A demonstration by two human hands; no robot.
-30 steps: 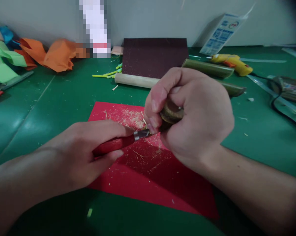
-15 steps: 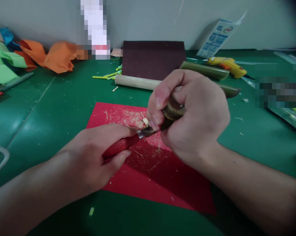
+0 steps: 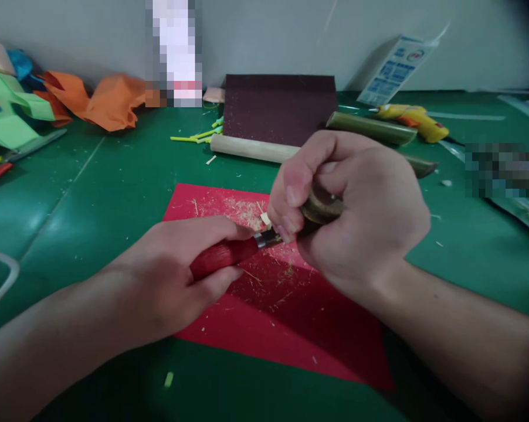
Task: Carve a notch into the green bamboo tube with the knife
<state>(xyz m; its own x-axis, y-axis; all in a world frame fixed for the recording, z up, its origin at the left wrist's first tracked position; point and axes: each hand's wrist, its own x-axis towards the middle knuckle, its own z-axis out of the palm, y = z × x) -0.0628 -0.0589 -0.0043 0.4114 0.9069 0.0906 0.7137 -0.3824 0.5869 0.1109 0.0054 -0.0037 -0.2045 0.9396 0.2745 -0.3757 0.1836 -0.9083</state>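
My left hand (image 3: pixel 172 275) is closed round the red handle of a carving knife (image 3: pixel 229 255); its metal collar and blade point right, under my right hand's fingers. My right hand (image 3: pixel 356 211) is wrapped round a short bamboo piece (image 3: pixel 319 208), whose round cut end shows between thumb and fingers. The blade tip is hidden by my right fingers. A small pale chip (image 3: pixel 265 220) sits at the blade. Both hands hover over a red sheet (image 3: pixel 264 316) strewn with shavings on the green mat (image 3: pixel 92 193).
Behind the hands lie a pale wooden dowel (image 3: pixel 251 148), two green bamboo sticks (image 3: pixel 370 128), a dark maroon sheet (image 3: pixel 280 108) and a yellow glue gun (image 3: pixel 411 114). Orange and green paper (image 3: pixel 92 99) is piled at the back left. A printed packet (image 3: pixel 396 67) leans on the wall.
The knife and my left hand have slid slightly right and forward toward the bamboo. A pale chip has appeared at the blade. My right hand keeps its grip.
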